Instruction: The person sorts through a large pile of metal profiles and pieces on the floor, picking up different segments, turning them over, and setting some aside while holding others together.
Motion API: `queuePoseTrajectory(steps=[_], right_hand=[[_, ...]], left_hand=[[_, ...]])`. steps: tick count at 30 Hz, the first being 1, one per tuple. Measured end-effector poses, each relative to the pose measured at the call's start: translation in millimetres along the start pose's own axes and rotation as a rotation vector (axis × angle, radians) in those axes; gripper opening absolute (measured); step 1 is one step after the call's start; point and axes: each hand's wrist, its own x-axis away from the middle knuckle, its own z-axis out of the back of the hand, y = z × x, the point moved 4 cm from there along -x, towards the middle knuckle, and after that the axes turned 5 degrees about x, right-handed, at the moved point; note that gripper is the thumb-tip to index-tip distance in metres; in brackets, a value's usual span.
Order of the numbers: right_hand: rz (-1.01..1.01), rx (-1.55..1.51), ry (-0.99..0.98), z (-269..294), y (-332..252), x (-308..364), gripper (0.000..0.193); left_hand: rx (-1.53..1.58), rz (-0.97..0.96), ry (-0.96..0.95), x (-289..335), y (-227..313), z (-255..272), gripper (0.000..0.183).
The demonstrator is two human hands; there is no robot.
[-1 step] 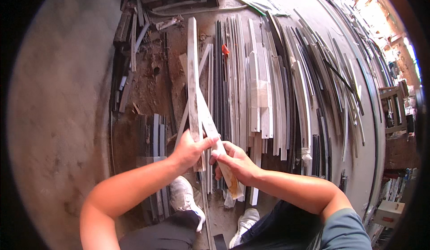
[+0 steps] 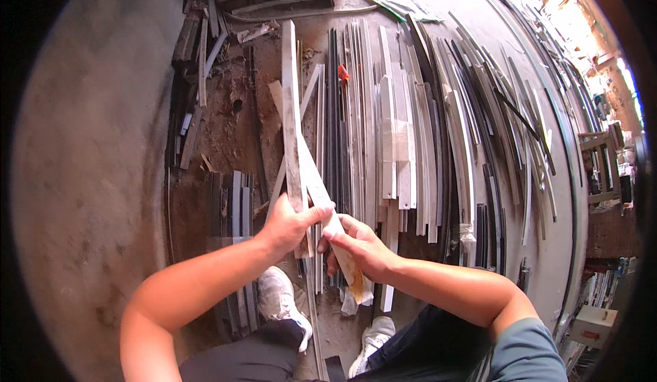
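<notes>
My left hand (image 2: 291,224) is wrapped round a long, dirty white profile bar (image 2: 290,101), which points away from me. A second white bar (image 2: 313,173) slants across beside it, its near end stained yellowish-brown. My right hand (image 2: 359,245) grips this slanting bar near that end, thumb on top. The left thumb also presses on the slanting bar, close to the right fingertips. Above the hands the two bars touch or overlap. Parts of the left fingers are hidden behind the bars.
Many long white, grey and black profiles (image 2: 404,135) lie in rows on the floor ahead and right. A short bundle (image 2: 236,207) is at the left, beside wood scraps (image 2: 198,101). My shoes (image 2: 277,296) stand close to the strips. A pale box (image 2: 594,326) sits far right.
The far end of the bar in my left hand has shifted slightly left and away. Both hands keep their grip.
</notes>
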Motion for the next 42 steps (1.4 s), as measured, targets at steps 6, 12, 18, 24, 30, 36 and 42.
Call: queuePoseTrajectory(steps=[6,12,18,24,30,36,42], right_hand=[[-0.07,-0.005,-0.191,-10.8,-9.5,18.9,0.034],[-0.118,-0.132,-0.333,-12.7,-3.8,33.6,0.042],[-0.101,-0.177,-0.4,-15.0,1.4,34.1,0.047],[-0.094,-0.071,-0.427,-15.9,-4.1,39.4,0.056],[-0.072,-0.038,-0.293,-12.9,-7.5,42.8,0.073],[-0.001,0.139,-0.113,-8.7,-9.0,41.7,0.072],[0.066,0.205,-0.037,-3.8,-7.2,40.4,0.07]], left_hand=[[-0.024,-0.082,0.094,-3.9,18.9,15.0,0.032],[-0.068,-0.132,0.045,-2.7,41.5,13.9,0.03],[-0.064,-0.17,0.042,2.2,42.1,12.4,0.033],[-0.104,-0.151,0.012,7.2,38.8,12.7,0.039],[-0.047,-0.126,-0.073,12.0,39.4,2.7,0.055],[0.062,-0.07,-0.195,10.4,36.3,-11.7,0.067],[0.049,-0.02,-0.193,9.3,35.5,-15.5,0.066]])
